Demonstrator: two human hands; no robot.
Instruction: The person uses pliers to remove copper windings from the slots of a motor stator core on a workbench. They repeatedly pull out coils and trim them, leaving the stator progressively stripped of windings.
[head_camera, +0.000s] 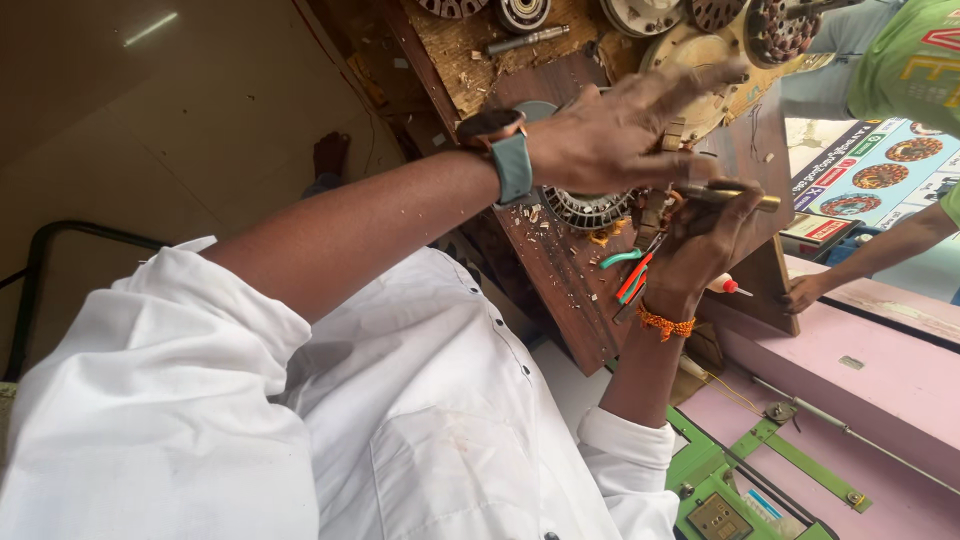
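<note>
My left hand (620, 130), with a teal-strapped watch on the wrist, hovers with fingers spread over a round finned motor stator (590, 208) on a wooden workbench (570, 290). My right hand (705, 245), with an orange thread on the wrist, grips a thin brass-coloured rod tool (735, 197) beside the stator. Pliers with red and green handles (632, 275) lie on the bench, just under my right hand.
Several round motor parts (770, 30) and wood chips lie at the bench's far end. Another person in a green shirt (910, 60) rests a hand (805, 293) on a pink counter (880, 370). A green metal device (720, 490) sits below it.
</note>
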